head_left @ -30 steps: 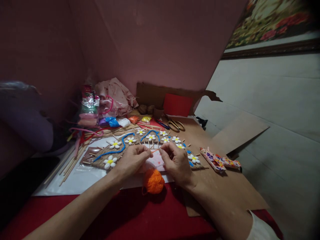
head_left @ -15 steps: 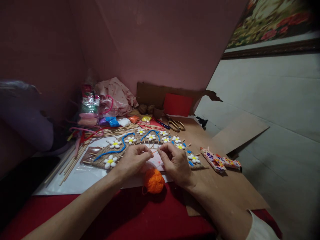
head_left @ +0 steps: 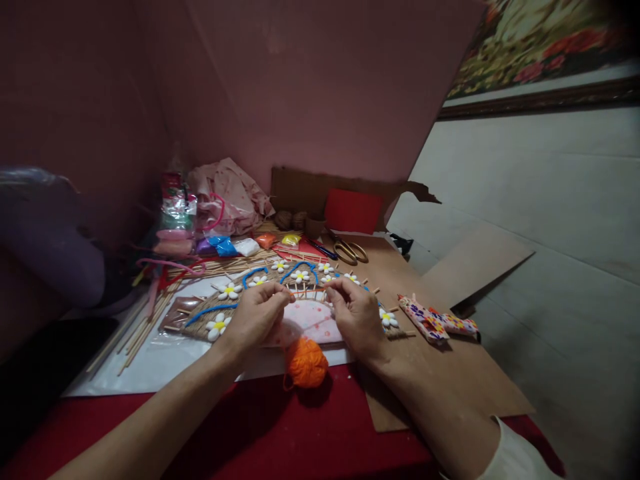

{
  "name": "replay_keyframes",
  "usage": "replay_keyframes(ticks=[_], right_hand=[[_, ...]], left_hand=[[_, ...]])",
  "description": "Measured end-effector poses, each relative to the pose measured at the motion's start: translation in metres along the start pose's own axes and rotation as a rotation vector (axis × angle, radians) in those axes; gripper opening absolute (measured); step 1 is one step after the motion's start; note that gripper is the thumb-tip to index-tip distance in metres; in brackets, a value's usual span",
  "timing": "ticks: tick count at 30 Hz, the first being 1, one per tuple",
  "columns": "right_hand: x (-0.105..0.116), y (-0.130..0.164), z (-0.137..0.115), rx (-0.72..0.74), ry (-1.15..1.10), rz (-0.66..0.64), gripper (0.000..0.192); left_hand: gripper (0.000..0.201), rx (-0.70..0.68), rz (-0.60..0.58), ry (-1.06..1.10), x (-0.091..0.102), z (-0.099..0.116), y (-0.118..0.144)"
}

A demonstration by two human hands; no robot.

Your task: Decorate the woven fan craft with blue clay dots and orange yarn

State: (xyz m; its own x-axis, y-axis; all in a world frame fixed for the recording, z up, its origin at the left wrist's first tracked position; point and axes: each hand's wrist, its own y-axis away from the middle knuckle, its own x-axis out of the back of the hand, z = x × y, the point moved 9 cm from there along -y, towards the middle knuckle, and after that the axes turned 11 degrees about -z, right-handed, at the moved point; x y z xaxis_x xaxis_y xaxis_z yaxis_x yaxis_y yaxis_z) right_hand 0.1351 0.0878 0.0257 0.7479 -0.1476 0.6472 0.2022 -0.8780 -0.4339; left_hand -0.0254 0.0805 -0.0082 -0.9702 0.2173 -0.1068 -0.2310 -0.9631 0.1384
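A thin strand of orange yarn stretches between my two hands. My left hand pinches one end of it, while my right hand pinches the other. Both are raised over a fan-shaped craft piece woven with brown twine on sticks, decorated with white-and-yellow flowers and blue strips. Its middle carries pink dotted fabric, and my hands cover parts of the piece. Just in front sits an orange yarn ball.
Gold-handled scissors lie behind the piece, beside coloured clay packets. Loose sticks are at left. A floral-wrapped object rests on cardboard at right. Red cloth covers the near edge.
My hands have moved apart, drawing the orange strand out longer between them. More of the pink fabric now shows. The view has shifted slightly.
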Motion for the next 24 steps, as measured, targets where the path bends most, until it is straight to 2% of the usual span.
replay_keyframes(ticks=[4, 8, 12, 17, 20, 22, 24], right_hand=[[0.009, -0.004, 0.019, -0.133, -0.019, 0.082, 0.016], [0.010, -0.006, 0.024, -0.124, -0.126, 0.116, 0.016], [0.000, -0.005, 0.011, 0.001, -0.239, 0.011, 0.017], [-0.015, 0.002, -0.019, 0.165, -0.429, -0.221, 0.028], [-0.028, 0.006, -0.023, 0.125, -0.527, -0.353, 0.033], [-0.032, 0.007, -0.018, 0.080, -0.520, -0.355, 0.022], [-0.029, 0.006, -0.014, 0.066, -0.466, -0.303, 0.017]], left_hand=[[0.012, 0.001, 0.023, 0.082, 0.003, -0.001, 0.001], [0.011, 0.009, 0.000, 0.121, 0.002, -0.002, 0.001], [0.014, 0.021, -0.030, 0.115, -0.001, -0.002, 0.001], [0.020, -0.006, -0.140, 0.066, -0.013, 0.000, 0.003], [0.023, -0.036, -0.186, 0.016, -0.018, 0.001, 0.003], [0.024, -0.045, -0.178, -0.005, -0.017, 0.001, 0.003], [0.024, -0.039, -0.168, -0.016, -0.016, -0.001, 0.002]])
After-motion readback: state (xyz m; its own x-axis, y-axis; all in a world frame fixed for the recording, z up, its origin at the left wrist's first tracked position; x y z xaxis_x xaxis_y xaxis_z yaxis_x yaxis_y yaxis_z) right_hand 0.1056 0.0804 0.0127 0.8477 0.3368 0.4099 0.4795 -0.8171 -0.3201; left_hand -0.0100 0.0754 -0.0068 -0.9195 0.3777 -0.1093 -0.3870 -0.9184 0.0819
